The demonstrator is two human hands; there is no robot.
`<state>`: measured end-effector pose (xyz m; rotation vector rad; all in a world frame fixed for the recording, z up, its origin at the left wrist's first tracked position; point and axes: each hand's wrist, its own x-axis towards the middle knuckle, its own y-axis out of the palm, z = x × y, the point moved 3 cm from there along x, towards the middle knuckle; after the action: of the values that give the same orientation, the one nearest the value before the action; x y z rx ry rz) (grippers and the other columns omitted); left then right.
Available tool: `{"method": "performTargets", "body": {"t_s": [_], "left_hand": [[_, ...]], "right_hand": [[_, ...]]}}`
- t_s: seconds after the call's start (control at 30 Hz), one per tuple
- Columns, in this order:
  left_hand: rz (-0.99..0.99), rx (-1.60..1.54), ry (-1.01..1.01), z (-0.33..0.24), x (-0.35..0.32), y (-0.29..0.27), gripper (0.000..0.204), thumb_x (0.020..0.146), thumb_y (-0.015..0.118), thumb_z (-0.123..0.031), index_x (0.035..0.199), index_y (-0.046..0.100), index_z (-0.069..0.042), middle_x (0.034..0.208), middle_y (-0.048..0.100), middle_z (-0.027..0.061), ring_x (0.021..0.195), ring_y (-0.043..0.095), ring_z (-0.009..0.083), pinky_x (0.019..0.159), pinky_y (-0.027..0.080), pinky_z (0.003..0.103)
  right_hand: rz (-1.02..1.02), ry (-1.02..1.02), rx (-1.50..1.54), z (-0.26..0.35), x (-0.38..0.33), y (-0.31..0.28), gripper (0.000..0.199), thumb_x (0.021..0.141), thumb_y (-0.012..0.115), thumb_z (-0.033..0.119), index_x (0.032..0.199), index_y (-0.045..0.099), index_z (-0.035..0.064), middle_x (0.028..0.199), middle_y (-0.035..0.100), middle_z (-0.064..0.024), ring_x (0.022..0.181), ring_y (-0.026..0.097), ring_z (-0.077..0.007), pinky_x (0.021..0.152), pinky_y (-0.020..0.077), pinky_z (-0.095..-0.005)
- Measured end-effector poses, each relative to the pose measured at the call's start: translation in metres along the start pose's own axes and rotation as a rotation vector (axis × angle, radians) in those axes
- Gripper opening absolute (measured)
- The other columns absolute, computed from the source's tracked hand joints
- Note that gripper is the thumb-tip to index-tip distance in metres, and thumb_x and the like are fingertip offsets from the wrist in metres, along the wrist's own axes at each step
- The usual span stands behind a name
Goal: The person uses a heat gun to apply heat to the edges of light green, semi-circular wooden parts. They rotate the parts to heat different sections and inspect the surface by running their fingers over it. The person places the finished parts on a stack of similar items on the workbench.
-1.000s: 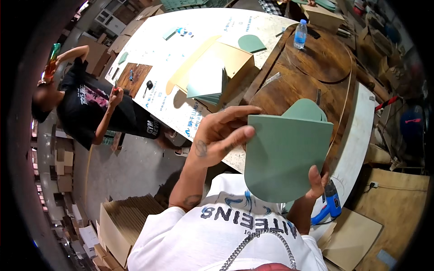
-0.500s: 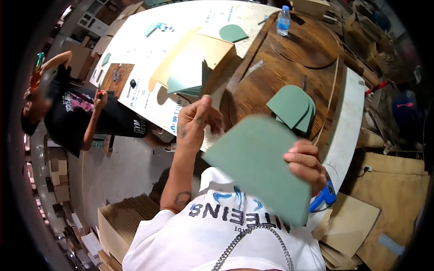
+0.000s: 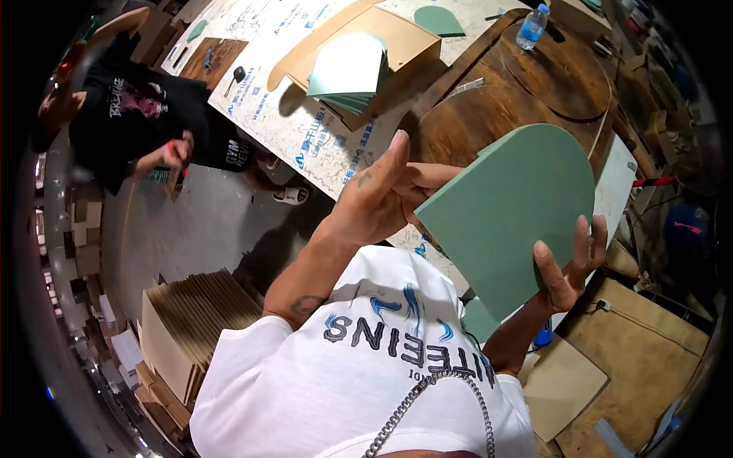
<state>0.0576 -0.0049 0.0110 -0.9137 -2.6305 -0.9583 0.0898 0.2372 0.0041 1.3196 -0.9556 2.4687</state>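
Note:
In front of my chest is a flat green panel with one rounded end, tilted with its arch up and to the right. My right hand grips its lower right edge, thumb and fingers at that rim. My left hand is at the panel's left corner, thumb raised and fingers stretched out; the fingertips pass behind the panel's edge, so their contact is hidden. Part of another green piece shows below the panel. On the table, a stack of similar arched panels rests on a tan board box.
A dark wooden board with rounded outlines lies on the white table, with a water bottle on it. One green panel lies beyond. A co-worker stands left. Stacked tan boards stand at lower left.
The green panel has moved up and right and turned, its rounded end now upward. My right hand has shifted down its edge; my left hand has moved right to its corner.

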Motion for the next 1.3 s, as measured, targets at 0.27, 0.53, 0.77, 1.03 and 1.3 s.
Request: {"method": "performTargets", "body": {"t_s": [0.27, 0.53, 0.77, 1.03, 1.3], "left_hand": [[-0.375, 0.329, -0.598, -0.016, -0.005, -0.004, 0.055, 0.089, 0.051, -0.037, 0.121, 0.05, 0.007, 0.116, 0.057, 0.0205, 0.104, 0.057, 0.0257, 0.092, 0.043, 0.036], [-0.322, 0.109, -0.251, -0.006, -0.035, -0.002, 0.056, 0.086, 0.058, -0.038, 0.122, 0.051, 0.004, 0.101, 0.061, 0.011, 0.088, 0.057, 0.0157, 0.072, 0.048, 0.026], [-0.383, 0.197, -0.187, 0.002, -0.071, -0.003, 0.062, 0.087, 0.056, -0.039, 0.132, 0.039, 0.002, 0.117, 0.055, 0.0127, 0.104, 0.052, 0.0209, 0.086, 0.044, 0.031], [-0.431, 0.214, -0.024, -0.021, -0.097, -0.019, 0.041, 0.092, 0.041, -0.014, 0.125, 0.039, 0.009, 0.11, 0.056, 0.0158, 0.105, 0.055, 0.0247, 0.084, 0.053, 0.037], [-0.447, 0.205, -0.027, -0.052, -0.126, -0.053, 0.038, 0.083, 0.032, -0.003, 0.115, 0.045, 0.014, 0.107, 0.057, 0.0212, 0.08, 0.065, 0.0258, 0.072, 0.056, 0.029]], "right_hand": [[-0.08, -0.145, -0.077, 0.01, 0.011, 0.013, 0.018, 0.087, 0.055, 0.031, 0.098, 0.066, 0.022, 0.122, 0.052, -0.0166, 0.117, 0.043, -0.0372, 0.098, 0.0357, -0.0531], [-0.132, 0.654, 0.166, 0.014, 0.005, 0.042, 0.046, 0.096, 0.038, 0.03, 0.126, 0.044, -0.0057, 0.133, 0.04, -0.0219, 0.118, 0.045, -0.0274, 0.1, 0.0373, -0.0375], [0.35, 0.651, 0.457, -0.046, -0.042, 0.068, 0.048, 0.098, 0.031, 0.03, 0.121, 0.044, -0.0107, 0.125, 0.046, -0.0247, 0.106, 0.049, -0.0283, 0.091, 0.0412, -0.0371], [0.204, 1.08, 0.651, 0.005, -0.012, 0.121, 0.045, 0.095, 0.04, 0.025, 0.127, 0.039, -0.0076, 0.123, 0.046, -0.0193, 0.104, 0.05, -0.0246, 0.09, 0.0408, -0.033], [0.005, 1.067, 0.8, 0.047, 0.003, 0.163, 0.043, 0.094, 0.038, 0.019, 0.131, 0.037, -0.0037, 0.129, 0.041, -0.0176, 0.111, 0.047, -0.0253, 0.09, 0.0409, -0.035]]}}
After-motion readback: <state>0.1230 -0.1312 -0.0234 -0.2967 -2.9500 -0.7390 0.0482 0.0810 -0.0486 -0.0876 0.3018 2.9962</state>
